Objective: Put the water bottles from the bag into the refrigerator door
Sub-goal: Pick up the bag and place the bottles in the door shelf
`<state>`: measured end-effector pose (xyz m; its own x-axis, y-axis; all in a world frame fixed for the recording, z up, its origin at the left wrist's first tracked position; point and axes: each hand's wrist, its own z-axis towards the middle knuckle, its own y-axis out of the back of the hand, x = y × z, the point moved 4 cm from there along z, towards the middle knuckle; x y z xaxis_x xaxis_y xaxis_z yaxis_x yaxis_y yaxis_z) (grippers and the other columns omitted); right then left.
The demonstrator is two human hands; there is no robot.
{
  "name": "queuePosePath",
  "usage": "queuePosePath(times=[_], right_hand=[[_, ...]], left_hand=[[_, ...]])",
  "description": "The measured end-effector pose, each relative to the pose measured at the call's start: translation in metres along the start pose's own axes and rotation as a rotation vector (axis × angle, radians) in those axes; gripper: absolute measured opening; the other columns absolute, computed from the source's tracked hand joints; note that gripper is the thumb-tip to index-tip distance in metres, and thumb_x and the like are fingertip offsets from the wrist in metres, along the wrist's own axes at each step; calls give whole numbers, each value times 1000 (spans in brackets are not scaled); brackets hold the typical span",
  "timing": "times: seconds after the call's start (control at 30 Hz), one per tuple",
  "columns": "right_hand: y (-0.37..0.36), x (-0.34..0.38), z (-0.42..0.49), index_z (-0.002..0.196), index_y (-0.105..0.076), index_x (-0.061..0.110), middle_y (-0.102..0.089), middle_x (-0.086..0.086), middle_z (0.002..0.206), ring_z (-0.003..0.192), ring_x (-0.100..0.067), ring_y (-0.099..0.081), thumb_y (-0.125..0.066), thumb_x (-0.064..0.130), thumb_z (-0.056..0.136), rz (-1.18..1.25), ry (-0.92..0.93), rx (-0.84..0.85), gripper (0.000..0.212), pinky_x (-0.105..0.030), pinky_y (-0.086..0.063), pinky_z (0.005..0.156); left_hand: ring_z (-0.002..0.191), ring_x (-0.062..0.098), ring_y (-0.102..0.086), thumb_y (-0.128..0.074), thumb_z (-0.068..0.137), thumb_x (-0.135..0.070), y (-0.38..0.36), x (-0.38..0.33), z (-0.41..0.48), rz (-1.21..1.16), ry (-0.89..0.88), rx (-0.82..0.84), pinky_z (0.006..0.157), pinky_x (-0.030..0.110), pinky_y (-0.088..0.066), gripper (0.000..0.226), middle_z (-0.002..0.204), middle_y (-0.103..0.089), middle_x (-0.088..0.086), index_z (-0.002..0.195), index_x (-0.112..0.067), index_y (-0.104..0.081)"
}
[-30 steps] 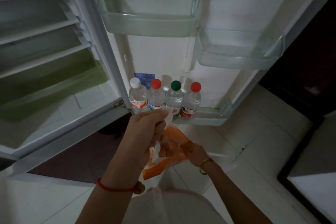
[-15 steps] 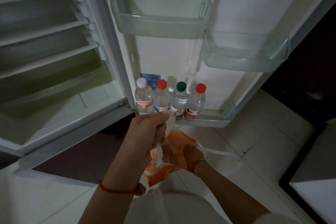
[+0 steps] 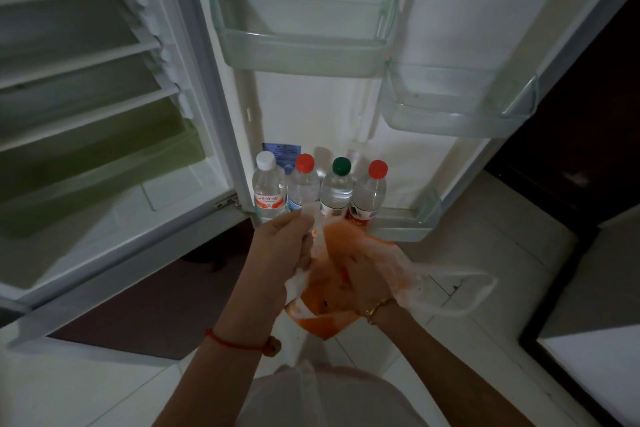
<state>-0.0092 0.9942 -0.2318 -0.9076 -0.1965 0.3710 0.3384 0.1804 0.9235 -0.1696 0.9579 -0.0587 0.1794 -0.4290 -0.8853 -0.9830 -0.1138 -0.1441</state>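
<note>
The left hand point(image 3: 289, 246) is clenched on the edge of an orange-and-white plastic bag point(image 3: 322, 302), pinching a white fold of it and holding it up in front of the open refrigerator door point(image 3: 311, 107). The right hand point(image 3: 360, 284) is plunged inside the bag, seen only through the thin orange film; whether its fingers grip anything in there I cannot tell. A loose clear handle of the bag point(image 3: 460, 291) trails out to the right over the pale tiled floor point(image 3: 467, 218).

Just beyond the hands, four water bottles stand upright, side by side and touching, in the lowest door shelf point(image 3: 405, 222): a white-capped bottle point(image 3: 268, 187) at the left, then a red-capped bottle point(image 3: 304, 184), a green-capped bottle point(image 3: 337, 187) and another red-capped one point(image 3: 370, 191). Higher up hang two clear door bins, the upper bin point(image 3: 301, 52) and the right-hand bin point(image 3: 457, 114).
</note>
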Motion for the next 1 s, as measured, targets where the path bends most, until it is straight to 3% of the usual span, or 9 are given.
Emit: queuePosePath(times=[0.03, 0.1, 0.2, 0.3, 0.4, 0.63, 0.73, 0.83, 1.0], right_hand=[[5, 0, -2, 99, -67, 15, -64, -4, 99, 89, -24, -63, -79, 16, 64, 12, 21, -45, 38, -32, -51, 74], [22, 5, -8, 102, -65, 15, -62, -5, 103, 90, -27, -62, -78, 13, 65, 33, 17, -116, 39, -38, -51, 75], [44, -11, -22, 113, -60, 9, -54, -8, 114, 101, -27, -56, -64, 12, 84, 147, -136, -192, 30, -29, -43, 82], [78, -23, -35, 96, -59, 10, -47, 5, 96, 82, -14, -49, -66, 8, 82, 274, -159, -354, 15, -19, -39, 74], [121, -20, -46, 98, -58, 12, -47, 7, 99, 85, -8, -47, -67, 10, 84, 290, -163, -486, 16, -6, -35, 72], [200, -9, -53, 104, -56, 12, -50, -1, 109, 88, 3, -41, -63, 6, 85, 263, -62, -697, 20, 2, -33, 80], [216, -12, -45, 104, -56, 14, -49, 0, 111, 90, 0, -42, -64, 8, 85, 232, -47, -741, 22, -2, -35, 77], [218, -17, -31, 103, -56, 14, -49, 2, 111, 89, 1, -42, -64, 7, 85, 210, -40, -734, 20, -1, -34, 75], [199, -29, 1, 99, -54, 11, -46, -1, 108, 91, -5, -43, -62, 2, 84, 195, -4, -688, 20, -14, -33, 82]], left_hand=[[39, 9, -30, -49, 96, -10, -4, 1, 3, 18, -1, 10, 38, 16, -32, 32, 50, -35, 1, 64, -14, -49], [37, 8, -32, -49, 96, -9, -15, 6, 9, 36, 8, 34, 39, 17, -33, 27, 51, -36, 2, 69, -13, -53], [36, 8, -33, -48, 95, -7, -31, 20, 19, 36, 46, 74, 45, 22, -35, 23, 48, -38, 0, 73, -8, -53], [36, 8, -35, -49, 96, -7, -44, 36, 29, 52, 64, 88, 46, 23, -34, 33, 42, -40, -4, 63, -11, -49], [41, 10, -37, -52, 94, -12, -53, 49, 37, 103, 95, 86, 59, 29, -37, 33, 40, -41, -7, 61, -14, -48], [41, 11, -35, -48, 96, -8, -61, 61, 42, 154, 140, 76, 44, 22, -38, 32, 52, -38, 1, 65, -12, -46], [41, 10, -31, -47, 96, -6, -61, 61, 41, 151, 124, 64, 37, 18, -33, 29, 54, -35, 2, 67, -12, -47], [43, 10, -33, -48, 96, -8, -60, 61, 43, 164, 110, 62, 46, 23, -32, 32, 49, -38, -1, 64, -14, -48], [45, 12, -37, -50, 95, -11, -57, 64, 50, 127, 123, 8, 54, 27, -35, 27, 46, -43, -5, 68, -12, -54]])
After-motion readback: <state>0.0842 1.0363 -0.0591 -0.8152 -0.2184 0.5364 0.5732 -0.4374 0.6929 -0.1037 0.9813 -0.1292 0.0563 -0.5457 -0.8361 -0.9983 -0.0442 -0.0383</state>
